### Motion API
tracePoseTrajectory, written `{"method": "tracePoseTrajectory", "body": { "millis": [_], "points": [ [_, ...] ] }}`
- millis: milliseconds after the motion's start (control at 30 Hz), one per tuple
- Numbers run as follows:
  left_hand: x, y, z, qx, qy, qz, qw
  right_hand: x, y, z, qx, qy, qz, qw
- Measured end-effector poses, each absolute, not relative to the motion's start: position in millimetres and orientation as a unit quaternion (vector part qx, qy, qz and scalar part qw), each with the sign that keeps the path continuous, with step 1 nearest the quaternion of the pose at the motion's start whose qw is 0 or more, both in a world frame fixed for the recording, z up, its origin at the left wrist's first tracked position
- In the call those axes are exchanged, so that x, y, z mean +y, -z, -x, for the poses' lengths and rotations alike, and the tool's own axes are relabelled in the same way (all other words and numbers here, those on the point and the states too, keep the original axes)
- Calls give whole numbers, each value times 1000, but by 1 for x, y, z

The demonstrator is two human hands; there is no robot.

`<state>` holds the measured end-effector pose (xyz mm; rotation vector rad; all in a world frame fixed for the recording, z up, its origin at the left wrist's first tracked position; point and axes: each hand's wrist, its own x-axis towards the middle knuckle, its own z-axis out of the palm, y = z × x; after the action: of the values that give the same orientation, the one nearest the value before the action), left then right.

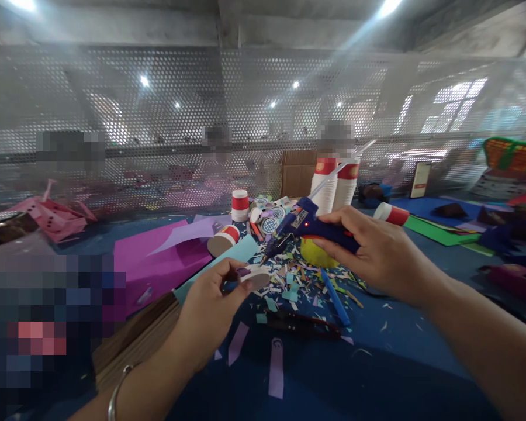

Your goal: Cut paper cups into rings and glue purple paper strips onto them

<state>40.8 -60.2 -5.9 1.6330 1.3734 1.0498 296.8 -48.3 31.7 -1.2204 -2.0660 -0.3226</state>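
Observation:
My right hand (363, 250) grips a dark blue hot glue gun (304, 219) with a clear glue stick (333, 178) poking out of its back and a small red light lit. The nozzle points down to the left, at the edge of a small round white piece (255, 279) that looks like a cut cup bottom. My left hand (214, 307) pinches this piece between thumb and fingers. A bit of purple paper shows at its upper left edge. Whether the nozzle touches the piece I cannot tell. Under both hands lie many paper scraps (289, 286).
Stacked paper cups (323, 193) stand at the back, beside a cardboard box (297, 173). Purple sheets (158, 257) lie left. A blue pen-like stick (335, 298), dark scissors (302, 324) and purple strips (276, 368) lie in front. Green paper (438, 231) is at right.

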Motion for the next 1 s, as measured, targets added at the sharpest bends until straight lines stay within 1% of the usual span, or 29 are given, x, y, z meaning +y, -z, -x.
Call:
{"method": "tracePoseTrajectory", "body": {
  "millis": [100, 233, 467, 633, 800, 1000],
  "points": [
    [-59, 7, -39, 547, -403, -665, 311, -48, -31, -297, -794, 144, 464, 364],
    [-57, 7, -40, 517, -447, -670, 290, -48, -30, -298, -780, 177, 460, 386],
    [-58, 2, -42, 468, -493, -658, 323, -49, -31, -298, -752, 195, 470, 419],
    [-53, 7, -42, 482, -508, -588, 405, -50, -33, -297, -735, 194, 479, 439],
    [-52, 7, -45, 501, -508, -543, 442, -49, -32, -298, -746, 189, 468, 434],
    [-54, 8, -43, 489, -514, -538, 455, -50, -31, -296, -770, 162, 451, 422]
  ]
}}
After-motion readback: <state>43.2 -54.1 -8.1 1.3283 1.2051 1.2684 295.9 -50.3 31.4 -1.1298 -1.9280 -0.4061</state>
